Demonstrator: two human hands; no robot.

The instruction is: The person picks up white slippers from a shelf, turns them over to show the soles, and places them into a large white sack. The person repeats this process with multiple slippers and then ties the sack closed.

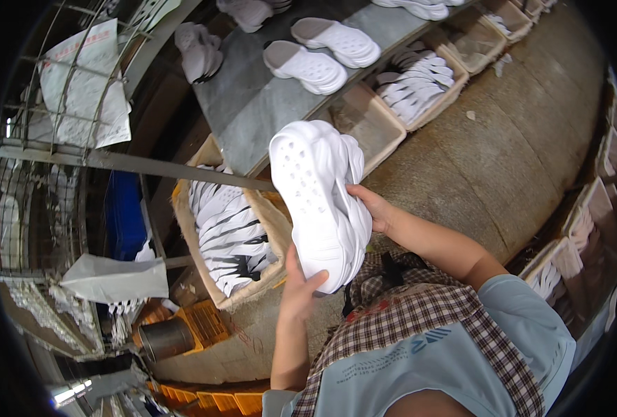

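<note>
My left hand (298, 286) grasps a white moulded shoe (315, 194) at its six o'clock; my right hand (376, 210) clasps its wavy flank at three — smooth, rounded, dotted with small dimples. Outward from it: a fuzzy-walled bin (270, 224) at nine, a flat grey table (232, 115) towards eleven, rough stained floor (475, 174) at three.

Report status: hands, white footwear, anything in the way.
Left hand gripping near end, right hand on right side. White footwear held up. Metal bar beyond, leftward; nothing seen blocking.
</note>
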